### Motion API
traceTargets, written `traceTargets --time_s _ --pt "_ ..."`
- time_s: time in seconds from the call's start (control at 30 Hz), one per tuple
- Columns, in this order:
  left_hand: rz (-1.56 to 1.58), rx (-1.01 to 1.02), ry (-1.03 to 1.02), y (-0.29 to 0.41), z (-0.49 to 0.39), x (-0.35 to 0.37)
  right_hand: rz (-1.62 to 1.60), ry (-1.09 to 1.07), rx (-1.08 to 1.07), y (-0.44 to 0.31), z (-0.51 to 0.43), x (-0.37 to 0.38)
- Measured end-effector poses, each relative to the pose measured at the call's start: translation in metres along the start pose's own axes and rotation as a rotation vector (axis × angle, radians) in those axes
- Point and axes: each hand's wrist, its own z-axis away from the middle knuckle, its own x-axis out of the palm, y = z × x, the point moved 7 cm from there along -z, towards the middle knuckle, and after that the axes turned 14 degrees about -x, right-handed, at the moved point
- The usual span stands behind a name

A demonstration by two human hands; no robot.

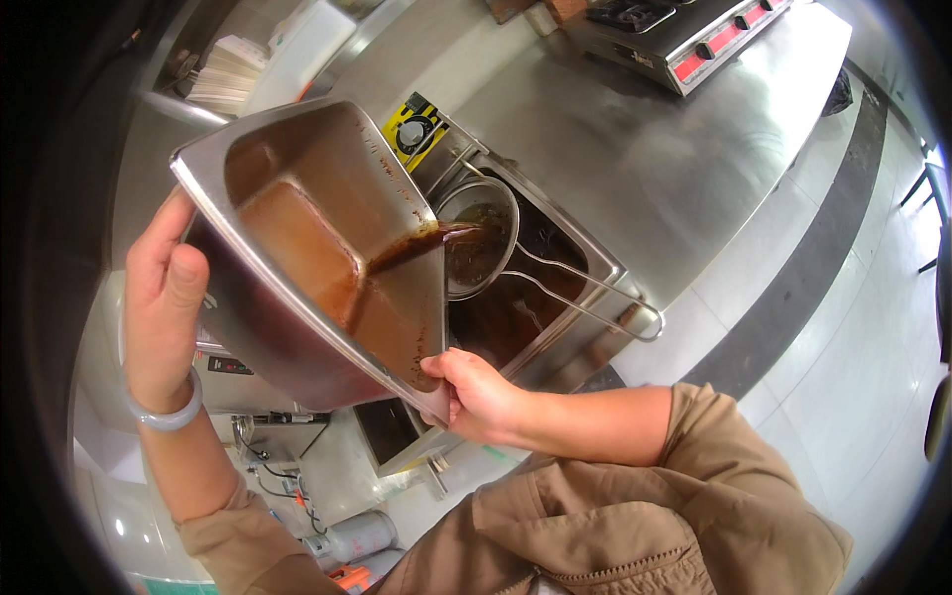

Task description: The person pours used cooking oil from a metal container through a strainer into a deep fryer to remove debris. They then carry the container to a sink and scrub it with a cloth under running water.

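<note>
A deep stainless steel pan (297,290) is tilted, and a thin stream of brown liquid (454,230) runs from its corner into a wire-mesh strainer (476,260). My left hand (165,297), with a pale bangle on the wrist, holds the pan's far left end; part of its fingers is hidden behind the pan. My right hand (472,390) grips the rim at the near right corner, thumb on the inside. Under the strainer, a rectangular steel fryer tank (602,275) contains dark brown liquid. The strainer's looped wire handle (647,331) extends over the tank's right edge.
A yellow control panel with a dial (411,134) adjoins the tank. Beyond lies a steel counter (654,149) with a gas stove (684,52) on it. Below are another open steel tank (387,431) and gas cylinders (357,535). A tiled floor (811,297) is at right.
</note>
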Motion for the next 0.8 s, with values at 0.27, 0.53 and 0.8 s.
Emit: traceTargets --time_s 0.27,0.53,0.8 --pt "-0.149 0.128 -0.046 0.025 -0.007 0.028 0.067 -0.002 0.017 0.002 0.002 0.000" --pt "-0.171 0.193 -0.065 0.036 -0.004 0.037 0.217 -0.010 -0.018 0.004 0.001 -0.006" --pt "-0.265 0.252 -0.066 0.038 0.000 0.040 0.101 -0.005 0.038 0.016 0.001 -0.008"
